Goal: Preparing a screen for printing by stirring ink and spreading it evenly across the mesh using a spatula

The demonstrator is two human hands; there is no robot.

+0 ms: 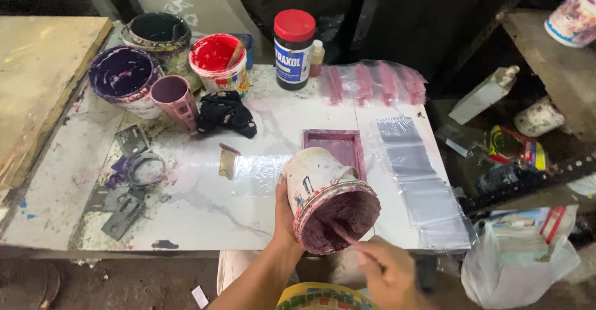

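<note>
My left hand (284, 218) grips a white paint bucket (316, 176), tilted toward me, its inside coated with purple paint (338, 217). My right hand (388, 276) holds a thin stick (347, 235) whose tip reaches into the bucket's purple paint. Just behind the bucket lies a small rectangular purple tray (335, 142) on the white marble-look table (205, 204). Clear plastic sheets (416, 179) lie in a row to the right of the bucket.
At the back left stand a purple-stained bucket (121, 74), a dark bucket (158, 31), a red paint bucket (217, 58), a pink cup (175, 99) and a black rag (226, 112). A red-lidded black jar (293, 49) and pink-stained plastic bags (375, 81) sit behind. Metal pieces (124, 207) lie left.
</note>
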